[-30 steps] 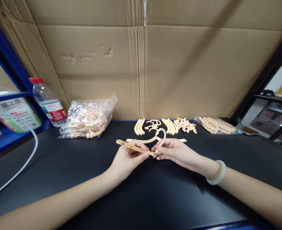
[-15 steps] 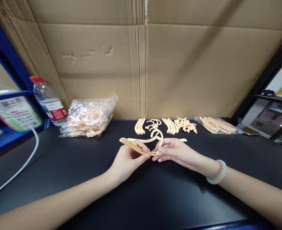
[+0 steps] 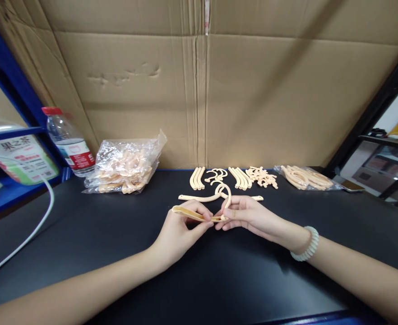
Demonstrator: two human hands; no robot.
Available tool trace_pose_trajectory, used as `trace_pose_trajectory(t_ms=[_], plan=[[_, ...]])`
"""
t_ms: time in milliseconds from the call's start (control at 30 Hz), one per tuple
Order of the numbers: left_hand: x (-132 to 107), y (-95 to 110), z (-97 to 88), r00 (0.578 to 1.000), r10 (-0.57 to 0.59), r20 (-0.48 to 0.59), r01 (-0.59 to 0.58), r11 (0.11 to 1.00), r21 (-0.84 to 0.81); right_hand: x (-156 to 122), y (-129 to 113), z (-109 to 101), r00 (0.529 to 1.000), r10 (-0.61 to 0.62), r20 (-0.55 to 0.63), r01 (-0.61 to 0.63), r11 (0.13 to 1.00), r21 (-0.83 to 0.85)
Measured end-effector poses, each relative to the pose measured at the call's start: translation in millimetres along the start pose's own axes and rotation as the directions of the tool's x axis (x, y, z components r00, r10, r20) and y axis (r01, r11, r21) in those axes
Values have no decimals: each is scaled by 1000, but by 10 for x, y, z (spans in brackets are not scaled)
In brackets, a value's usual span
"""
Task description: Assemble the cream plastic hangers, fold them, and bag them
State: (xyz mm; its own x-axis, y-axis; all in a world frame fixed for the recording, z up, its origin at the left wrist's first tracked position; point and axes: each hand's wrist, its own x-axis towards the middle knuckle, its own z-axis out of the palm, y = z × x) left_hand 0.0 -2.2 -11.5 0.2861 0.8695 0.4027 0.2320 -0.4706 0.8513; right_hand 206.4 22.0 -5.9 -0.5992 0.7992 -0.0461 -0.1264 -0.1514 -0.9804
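Note:
My left hand (image 3: pixel 180 232) pinches a peach plastic hanger arm (image 3: pixel 188 212) that points left, just above the black table (image 3: pixel 199 271). My right hand (image 3: pixel 249 216), with a pale bead bracelet on its wrist, pinches a peach hook piece (image 3: pixel 226 197) at the arm's right end, where the two parts meet. Behind the hands a complete peach hanger (image 3: pixel 199 197) lies flat on the table.
Rows of loose hanger arms (image 3: pixel 196 178), hooks (image 3: pixel 216 174) and small parts (image 3: pixel 261 176) lie by the cardboard wall (image 3: pixel 199 90). A clear bag of parts (image 3: pixel 124 167) sits left, another bag (image 3: pixel 303 177) right. A water bottle (image 3: pixel 68 142) and white cable (image 3: pixel 33 230) are far left.
The arm in my left hand has tilted lower and turned, its left tip dropping toward the table. Both hands stay together at the joint, barely shifted.

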Motion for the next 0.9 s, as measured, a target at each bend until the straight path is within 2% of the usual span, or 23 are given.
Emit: trace_pose_trajectory(t_ms=[267,400,600,900], plan=[[-8,-16,0,991,134,-4,-133,985,112,19,26,1,1000,-3,-8,3,1000,-15],[-8,-11,0,989,146,-3,-145,983,116,20,37,9,1000,-13,-26,12,1000,-20],[-6,2,1,997,77,0,-77,993,89,43,101,21,995,-75,-73,70,996,-62],[3,-14,9,996,-78,31,80,995,-60,70,142,95,966,-211,-148,180,963,-200]])
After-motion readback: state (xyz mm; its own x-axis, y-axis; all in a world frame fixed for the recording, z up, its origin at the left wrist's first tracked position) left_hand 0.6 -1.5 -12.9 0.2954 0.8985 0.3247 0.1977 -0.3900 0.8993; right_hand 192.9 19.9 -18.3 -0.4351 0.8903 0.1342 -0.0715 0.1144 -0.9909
